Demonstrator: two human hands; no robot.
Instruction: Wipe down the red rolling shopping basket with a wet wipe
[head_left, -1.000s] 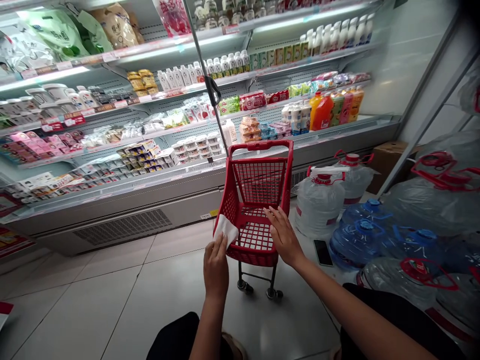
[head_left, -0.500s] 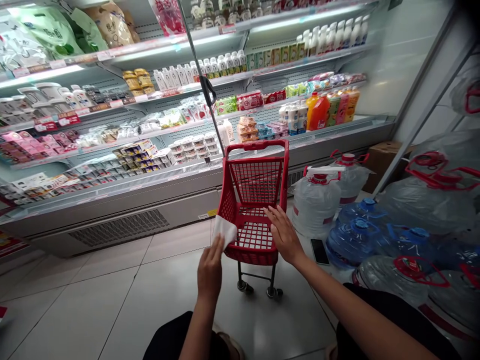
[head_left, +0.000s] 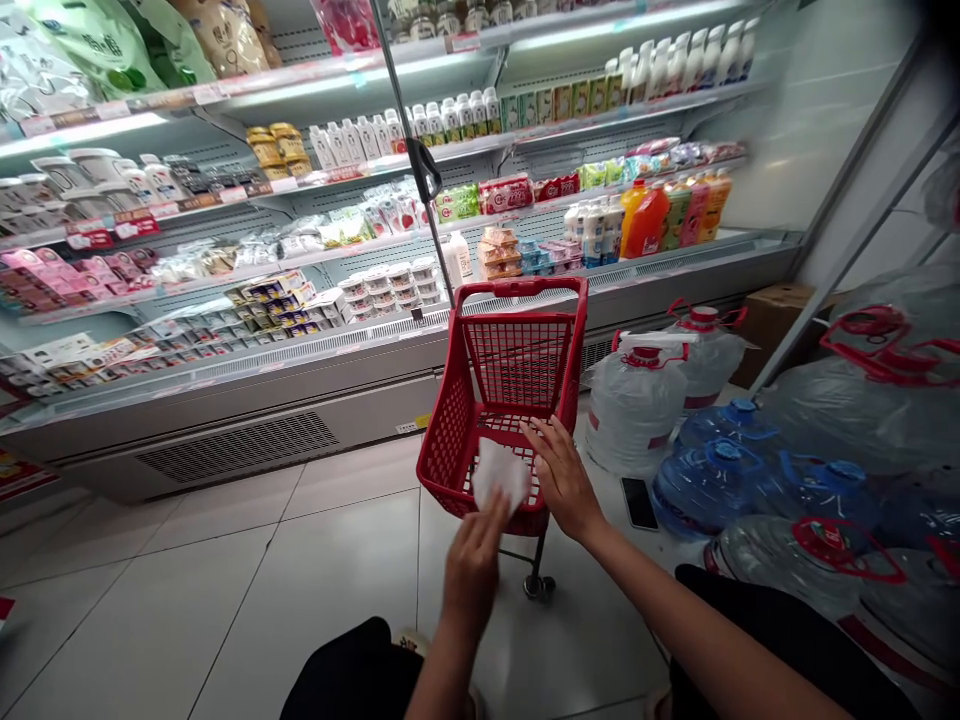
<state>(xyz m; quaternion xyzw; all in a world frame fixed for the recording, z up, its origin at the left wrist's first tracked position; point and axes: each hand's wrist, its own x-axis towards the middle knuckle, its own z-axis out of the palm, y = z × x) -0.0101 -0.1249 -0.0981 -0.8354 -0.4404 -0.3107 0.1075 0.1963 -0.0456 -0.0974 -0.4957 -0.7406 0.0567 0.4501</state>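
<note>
A small red shopping cart [head_left: 444, 470] with a latticed basket stands on the floor in front of me. My left hand [head_left: 474, 560] grips a white cloth [head_left: 498, 472] at the cart's near rim; the cloth covers part of the basket's front. The fingers of that hand are slightly blurred. At the right side of the basket is my right hand [head_left: 562, 478], its fingers stretched out and apart, with nothing held. Whether its palm touches the rim is hidden from view.
Behind the cart runs a refrigerated display case [head_left: 375, 395] stocked with bottles, cups and packets. To the right stand several large water jugs [head_left: 637, 410], clear and blue. A black phone [head_left: 639, 503] lies on the tiled floor beside them. My knees flank the foreground.
My left hand has moved right with the white cloth, from the basket's left front corner to the middle of its near rim. The right hand stays at the right side.
</note>
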